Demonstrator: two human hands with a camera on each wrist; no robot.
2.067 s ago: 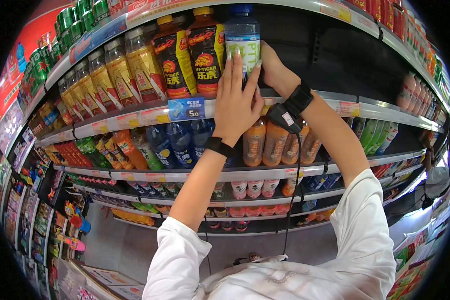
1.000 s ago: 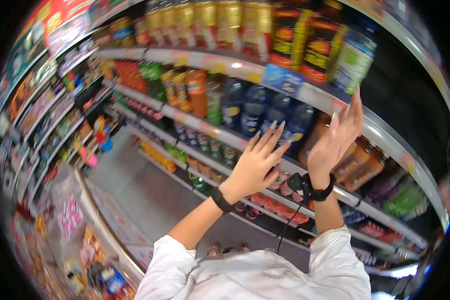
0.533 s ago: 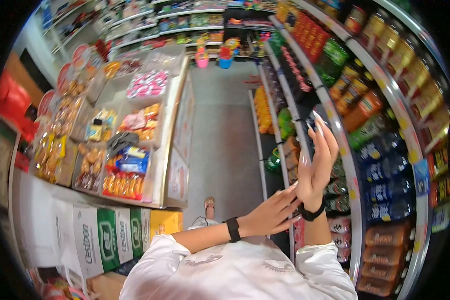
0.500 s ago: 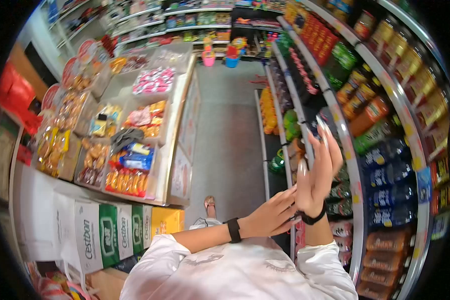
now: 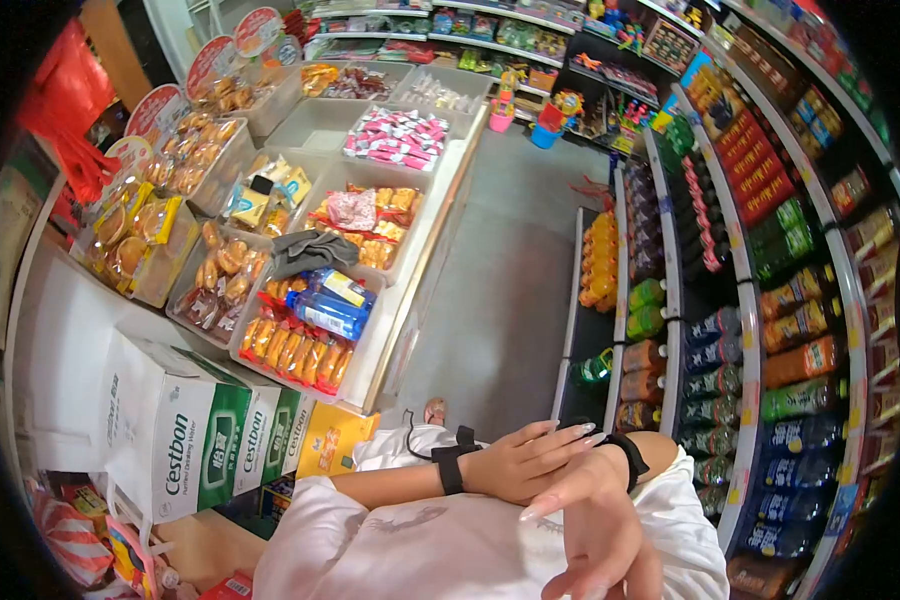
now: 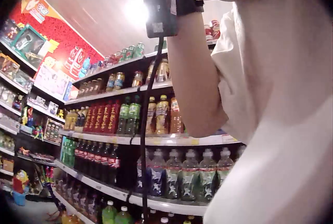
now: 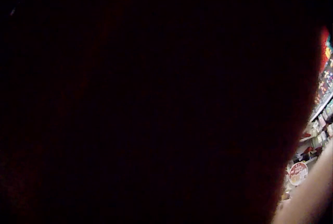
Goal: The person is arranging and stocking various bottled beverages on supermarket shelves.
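Observation:
In the head view my left hand (image 5: 530, 460) lies across my right wrist, its fingers over the camera there. That black wrist camera (image 6: 159, 8) and its strap (image 6: 187, 1) show in the left wrist view, with a cable hanging down and parts of a hand at the top edge. My right hand (image 5: 610, 525) is raised before the white shirt, thumb and fingers spread and loosely bent, holding nothing. Its own wrist view is almost wholly dark, covered from close up, with only a strip of shop and a blurred skin-coloured edge at the right.
Left of the aisle stands a counter (image 5: 425, 250) of bins with packaged bread and snacks; a blue-capped bottle (image 5: 330, 312) and a grey cloth (image 5: 315, 253) lie there. Cestbon cartons (image 5: 205, 445) stand nearer. Drink shelves (image 5: 740, 330) line the right. Toy buckets (image 5: 545, 135) are down the aisle.
The hands have left the shelf and a blue-capped bottle there and come together before the shirt. The view has turned left towards the counter. My right hand has dropped and turned.

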